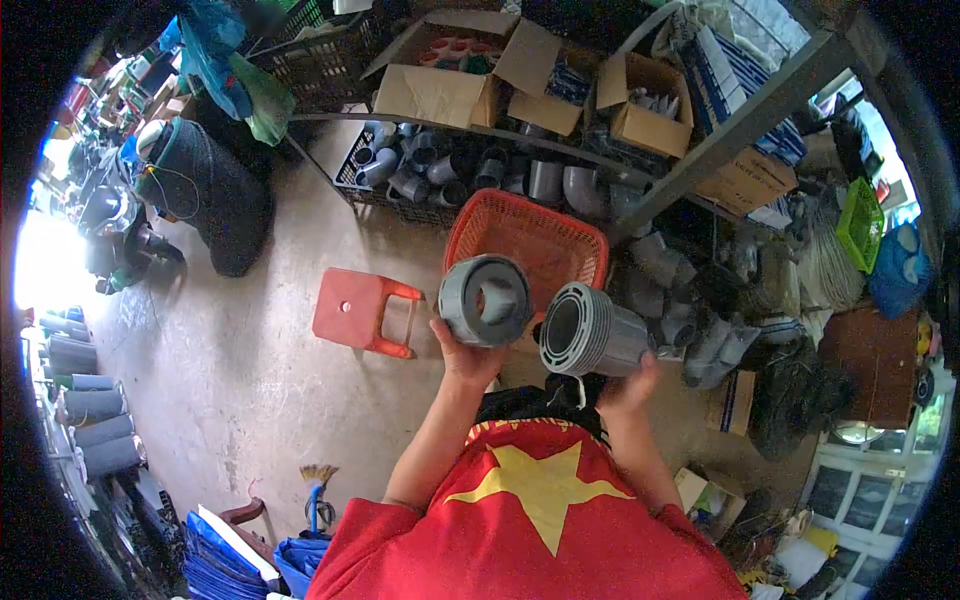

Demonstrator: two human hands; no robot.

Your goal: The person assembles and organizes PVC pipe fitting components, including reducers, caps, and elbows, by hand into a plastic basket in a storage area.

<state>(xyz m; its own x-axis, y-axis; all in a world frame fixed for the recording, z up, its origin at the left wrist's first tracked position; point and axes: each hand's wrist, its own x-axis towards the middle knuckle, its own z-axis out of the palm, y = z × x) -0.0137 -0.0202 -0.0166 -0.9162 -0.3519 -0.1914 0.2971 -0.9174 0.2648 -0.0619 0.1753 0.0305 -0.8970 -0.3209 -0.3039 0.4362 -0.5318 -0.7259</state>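
Note:
My left hand (462, 358) is closed around a thick grey plastic pipe nut (458, 305), gripping it from below. Its round opening faces up toward me, with a paler part visible inside. To the right, my right hand (632, 388) holds a grey threaded pipe fitting (618, 340) by its lower right side. The fitting lies tilted, its ribbed, hollow end pointing up and left toward the nut. A small gap separates the two pieces. Right behind them stands a red plastic basket (530, 205); its contents are partly hidden by the parts.
A red plastic stool (347, 305) stands on the concrete floor to the left. Along the back, a black crate (400, 205) holds grey pipe elbows under a shelf with cardboard boxes (435, 92). More grey fittings (665, 262) are piled at right. A broom (318, 480) lies at lower left.

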